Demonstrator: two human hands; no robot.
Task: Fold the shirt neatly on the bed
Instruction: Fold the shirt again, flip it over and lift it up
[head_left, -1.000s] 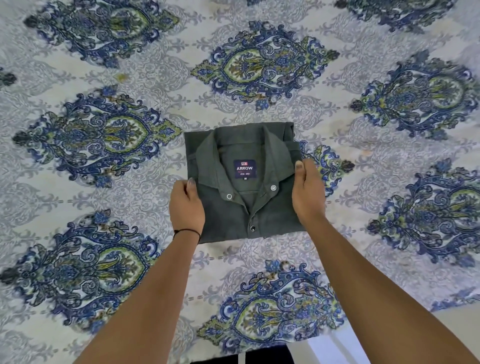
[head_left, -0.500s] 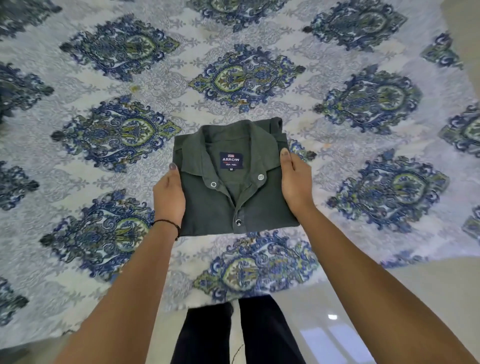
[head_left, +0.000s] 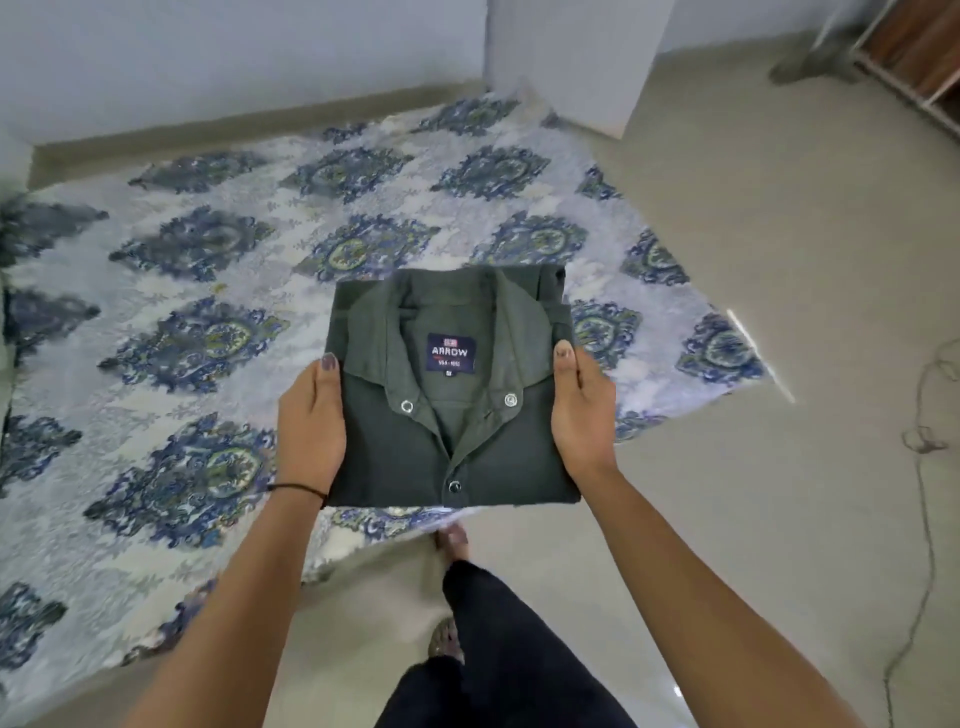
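- Head view: the bed (head_left: 218, 395), a low mattress under a blue-patterned sheet, lies on the tiled floor (head_left: 779, 312) beside a white wall.
- Folded dark green shirt (head_left: 457, 441), collar up and label showing, is held above the bed's near edge.
- Left hand (head_left: 310, 431) clasps its left side, thumb on top.
- Right hand (head_left: 581, 415) clasps its right side likewise.

Bare bed (head_left: 218, 395) lies open beyond and left of the left hand (head_left: 311, 423); floor (head_left: 779, 312) open right of the right hand (head_left: 582, 410).
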